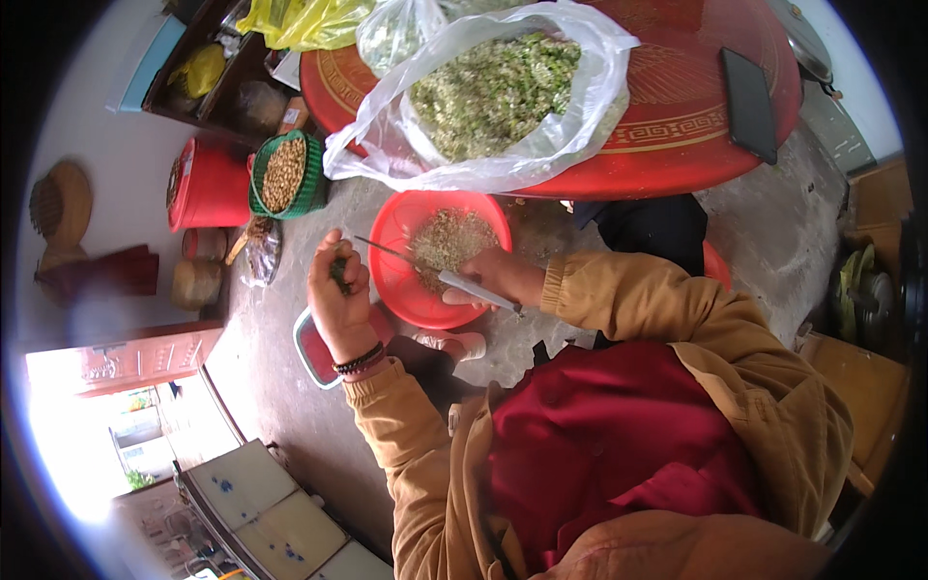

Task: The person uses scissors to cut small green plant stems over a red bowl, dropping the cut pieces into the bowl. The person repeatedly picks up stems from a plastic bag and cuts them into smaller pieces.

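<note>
My left hand (341, 290) is raised left of a red plastic basin (386, 284), its fingers closed around a small green plant bunch (339, 275). Over the basin, my right hand (489, 274) grips a slim knife-like tool (478, 291) with a thin dark front part and a pale grey rear part. The tool's tip points toward my left hand, apart from it. Small pale-green plant bits (453, 235) lie in the basin, partly hidden by my right hand. Beyond it, a clear plastic bag (377, 156) gapes wide, full of greenish-white plant pieces (500, 90).
The bag sits on a red round table (674, 156) beside a black phone (748, 105). Left on the floor stand a green basket (313, 174) of nuts or beans and a red bucket (217, 181). A red-topped stool (315, 344) is near my left wrist.
</note>
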Demonstrator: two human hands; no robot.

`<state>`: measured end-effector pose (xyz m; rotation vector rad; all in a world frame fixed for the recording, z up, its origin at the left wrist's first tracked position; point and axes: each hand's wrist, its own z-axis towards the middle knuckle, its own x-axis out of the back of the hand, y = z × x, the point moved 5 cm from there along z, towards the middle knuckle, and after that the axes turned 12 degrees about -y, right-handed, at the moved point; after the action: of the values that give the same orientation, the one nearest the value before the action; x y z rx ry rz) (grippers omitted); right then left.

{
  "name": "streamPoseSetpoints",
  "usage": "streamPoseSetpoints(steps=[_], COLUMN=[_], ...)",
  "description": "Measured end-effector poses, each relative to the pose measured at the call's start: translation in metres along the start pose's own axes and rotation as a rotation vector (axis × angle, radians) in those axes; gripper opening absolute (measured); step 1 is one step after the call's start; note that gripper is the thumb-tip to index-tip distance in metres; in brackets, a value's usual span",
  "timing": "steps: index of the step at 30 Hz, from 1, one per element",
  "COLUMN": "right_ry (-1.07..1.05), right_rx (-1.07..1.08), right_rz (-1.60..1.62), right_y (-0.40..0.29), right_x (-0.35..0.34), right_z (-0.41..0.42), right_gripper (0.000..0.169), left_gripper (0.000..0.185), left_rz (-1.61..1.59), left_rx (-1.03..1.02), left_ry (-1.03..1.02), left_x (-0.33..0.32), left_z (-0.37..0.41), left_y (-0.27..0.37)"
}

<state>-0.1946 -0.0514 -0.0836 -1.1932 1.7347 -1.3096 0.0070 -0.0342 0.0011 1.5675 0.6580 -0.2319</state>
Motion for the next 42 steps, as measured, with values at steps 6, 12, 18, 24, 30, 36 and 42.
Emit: streamPoseSetpoints(steps=[6, 12, 18, 24, 30, 36, 42], right_ry=[0.024, 0.085, 0.136, 0.238, 0.125, 0.126, 0.293], right_rx=[0.104, 0.129, 0.187, 0.251, 0.084, 0.143, 0.319], right_rz=[0.145, -0.122, -0.144, -0.348, -0.175, -0.216, -0.291], right_y=[0.014, 0.007, 0.015, 0.018, 0.009, 0.015, 0.037], right_x=[-0.002, 0.006, 0.002, 0.005, 0.011, 0.005, -0.004], right_z=[0.007, 0.001, 0.008, 0.011, 0.003, 0.01, 0.028], right_gripper=[0.043, 0.047, 0.06, 0.037, 0.063, 0.06, 0.043], left_gripper=[0.025, 0.025, 0.023, 0.02, 0.017, 0.031, 0.032], left_rz=[-0.224, 0.7, 1.598, 1.221, 0.619, 1.36, 1.633], left_rx=[0.127, 0.083, -0.666, -0.474, 0.021, -0.255, -0.572], left_ry=[-0.363, -0.655, -0.691, -0.651, -0.414, -0.515, -0.681], left_x=[-0.075, -0.218, -0.262, -0.241, -0.181, -0.219, -0.284], left_z=[0.026, 0.065, 0.111, 0.106, 0.073, 0.068, 0.1], left_y=[0.007, -0.018, -0.061, -0.03, 0.005, -0.004, -0.066])
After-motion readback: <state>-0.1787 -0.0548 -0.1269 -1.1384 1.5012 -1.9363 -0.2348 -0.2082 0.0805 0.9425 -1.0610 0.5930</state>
